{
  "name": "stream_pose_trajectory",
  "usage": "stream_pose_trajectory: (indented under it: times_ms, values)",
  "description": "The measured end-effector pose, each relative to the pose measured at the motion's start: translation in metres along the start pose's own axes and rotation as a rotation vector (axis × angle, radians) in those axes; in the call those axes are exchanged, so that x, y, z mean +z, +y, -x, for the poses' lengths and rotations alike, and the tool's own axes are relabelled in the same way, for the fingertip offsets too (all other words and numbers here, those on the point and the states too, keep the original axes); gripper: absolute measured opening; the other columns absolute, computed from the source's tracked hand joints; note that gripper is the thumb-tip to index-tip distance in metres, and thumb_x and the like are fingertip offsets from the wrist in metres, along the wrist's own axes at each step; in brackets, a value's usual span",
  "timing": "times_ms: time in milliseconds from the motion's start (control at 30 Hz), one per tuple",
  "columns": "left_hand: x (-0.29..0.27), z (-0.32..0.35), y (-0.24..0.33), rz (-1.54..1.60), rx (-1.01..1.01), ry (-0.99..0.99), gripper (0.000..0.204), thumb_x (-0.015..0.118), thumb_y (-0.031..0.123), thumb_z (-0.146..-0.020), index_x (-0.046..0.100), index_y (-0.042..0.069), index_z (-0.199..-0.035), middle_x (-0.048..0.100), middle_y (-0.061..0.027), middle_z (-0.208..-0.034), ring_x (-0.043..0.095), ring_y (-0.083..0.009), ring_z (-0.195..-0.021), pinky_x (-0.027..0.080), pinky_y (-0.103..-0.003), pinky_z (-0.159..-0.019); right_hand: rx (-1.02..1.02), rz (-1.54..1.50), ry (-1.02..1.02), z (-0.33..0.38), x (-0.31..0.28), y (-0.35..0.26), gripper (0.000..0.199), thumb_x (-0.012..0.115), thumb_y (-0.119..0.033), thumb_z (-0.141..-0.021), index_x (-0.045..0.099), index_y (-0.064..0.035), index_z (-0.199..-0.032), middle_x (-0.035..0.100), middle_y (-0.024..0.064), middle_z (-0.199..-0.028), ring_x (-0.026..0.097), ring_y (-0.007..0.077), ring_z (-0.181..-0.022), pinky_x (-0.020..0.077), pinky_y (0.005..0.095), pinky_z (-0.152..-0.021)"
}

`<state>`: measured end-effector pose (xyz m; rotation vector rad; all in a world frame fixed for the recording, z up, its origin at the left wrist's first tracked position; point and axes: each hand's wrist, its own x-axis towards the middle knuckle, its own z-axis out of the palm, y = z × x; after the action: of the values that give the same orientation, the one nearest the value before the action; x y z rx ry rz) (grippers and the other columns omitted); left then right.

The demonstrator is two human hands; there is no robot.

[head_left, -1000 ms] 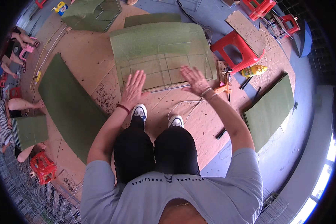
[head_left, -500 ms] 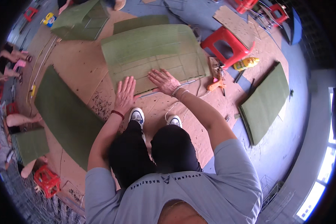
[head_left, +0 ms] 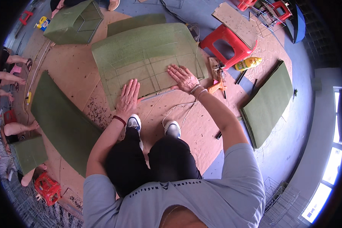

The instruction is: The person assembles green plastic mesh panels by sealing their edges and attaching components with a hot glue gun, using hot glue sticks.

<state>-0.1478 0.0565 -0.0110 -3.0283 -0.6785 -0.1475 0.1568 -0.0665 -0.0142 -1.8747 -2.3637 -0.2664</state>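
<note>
A large green sheet (head_left: 140, 43) lies in front of me on brown cardboard, with its far part curving over. A thin metal wire frame (head_left: 152, 73) rests on its near half. My left hand (head_left: 127, 98) presses flat at the near left edge of the sheet, fingers stretched out. Toward the near right edge, my right hand (head_left: 184, 79) lies flat over the frame and sheet, its fingers also extended. Between the hands a thin rod (head_left: 159, 94) runs along the near edge. What lies under both palms is hidden.
An orange glue gun (head_left: 216, 86), a yellow bottle (head_left: 248, 63) and a red stool (head_left: 228, 45) stand or lie to the right. Stacked green sheets (head_left: 269, 104) are farther right; another green sheet (head_left: 64, 121) lies left. Other people sit along the left side.
My right hand has slid right along the sheet's near edge, widening the gap between my hands. My left hand stays near the left edge. The view has shifted slightly.
</note>
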Motion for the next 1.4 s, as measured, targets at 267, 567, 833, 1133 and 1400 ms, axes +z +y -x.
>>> stream_pose_trajectory:
  times_ms: [267,567,833,1133,1400]
  values:
    - [0.000,0.003,-0.005,-0.033,0.074,-0.001,0.071,0.057,0.043,-0.087,0.034,0.004,-0.142,0.027,-0.0112,-0.152,0.022,-0.0261,-0.142,0.023,-0.042,-0.115,0.034,0.009,-0.023,0.001,-0.011,-0.014,0.086,0.041,-0.064,-0.082,0.032,-0.0054,-0.144,0.034,0.0100,-0.150,0.031,0.0243,-0.138,0.0290,0.0415,-0.111]
    - [-0.009,0.022,-0.031,-0.020,0.085,-0.026,0.075,0.055,0.049,-0.085,0.033,0.008,-0.144,0.028,-0.0073,-0.152,0.022,-0.0229,-0.142,0.019,-0.044,-0.116,0.131,-0.036,-0.057,0.019,-0.016,-0.026,0.086,0.042,-0.065,-0.084,0.030,-0.0045,-0.145,0.031,0.0109,-0.151,0.028,0.0247,-0.140,0.0240,0.0453,-0.113]
    - [-0.013,0.023,-0.030,-0.038,0.041,-0.006,0.077,0.053,0.051,-0.085,0.032,0.007,-0.144,0.026,-0.0070,-0.153,0.021,-0.0221,-0.142,0.018,-0.045,-0.116,0.154,-0.043,-0.108,0.019,-0.017,-0.024,0.086,0.046,-0.064,-0.083,0.031,-0.0054,-0.144,0.033,0.0109,-0.150,0.029,0.0249,-0.139,0.0240,0.0472,-0.113]
    - [-0.008,0.039,-0.052,-0.067,0.003,-0.045,0.075,0.057,0.044,-0.085,0.033,0.006,-0.144,0.029,-0.0073,-0.152,0.025,-0.0219,-0.141,0.019,-0.041,-0.116,0.227,-0.025,-0.005,0.059,-0.003,0.002,0.090,0.045,-0.064,-0.079,0.031,-0.0040,-0.144,0.035,0.0107,-0.149,0.029,0.0248,-0.140,0.0212,0.0480,-0.113]
    - [-0.021,0.044,-0.053,-0.044,0.026,-0.032,0.077,0.051,0.052,-0.086,0.031,0.006,-0.144,0.028,-0.0077,-0.153,0.022,-0.0228,-0.142,0.018,-0.043,-0.116,0.258,-0.076,0.016,0.061,-0.013,-0.002,0.091,0.040,-0.068,-0.081,0.030,-0.0037,-0.145,0.034,0.0122,-0.149,0.028,0.0265,-0.140,0.0211,0.0481,-0.112]
